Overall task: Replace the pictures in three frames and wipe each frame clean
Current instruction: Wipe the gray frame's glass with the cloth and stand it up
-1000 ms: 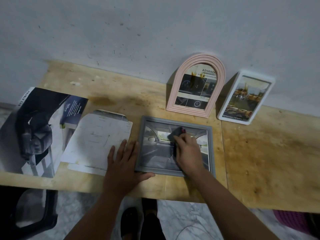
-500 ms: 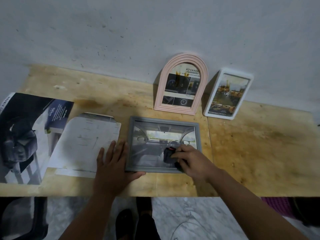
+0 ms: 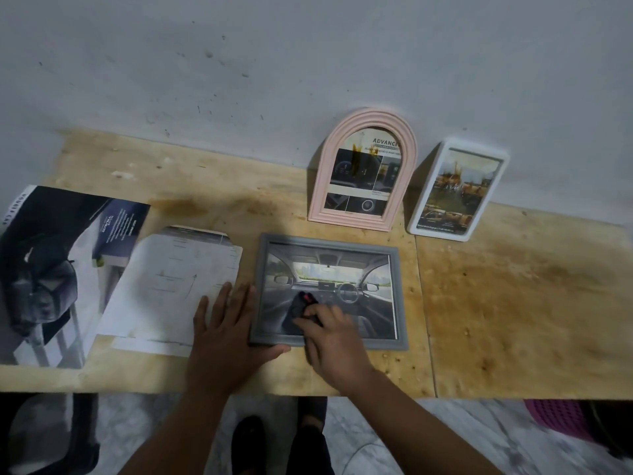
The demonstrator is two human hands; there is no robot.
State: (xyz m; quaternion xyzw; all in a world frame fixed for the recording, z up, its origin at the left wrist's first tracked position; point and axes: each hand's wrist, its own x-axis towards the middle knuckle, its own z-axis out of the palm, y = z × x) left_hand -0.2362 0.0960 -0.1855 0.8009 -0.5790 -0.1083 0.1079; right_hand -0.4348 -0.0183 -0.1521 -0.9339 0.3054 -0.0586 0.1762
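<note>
A grey rectangular frame [image 3: 394, 296] with a car-interior picture lies flat on the wooden table [image 3: 513, 303]. My right hand [image 3: 334, 341] holds a small dark cloth [image 3: 297, 308] against the glass near the frame's lower left. My left hand [image 3: 226, 334] lies flat, fingers spread, against the frame's left edge, with the thumb under its bottom edge. A pink arched frame [image 3: 364, 171] and a white rectangular frame [image 3: 457, 192], each with a picture, lean on the wall behind.
A pale printed sheet [image 3: 171, 279] and a dark car brochure [image 3: 58, 269] lie left of the grey frame. A black chair [image 3: 44, 437] stands below left, a pink basket [image 3: 561, 419] below right. My feet show under the table's front edge.
My right hand has slid the cloth from the upper middle of the glass down and toward the lower left. My left hand has stayed at the frame's left edge.
</note>
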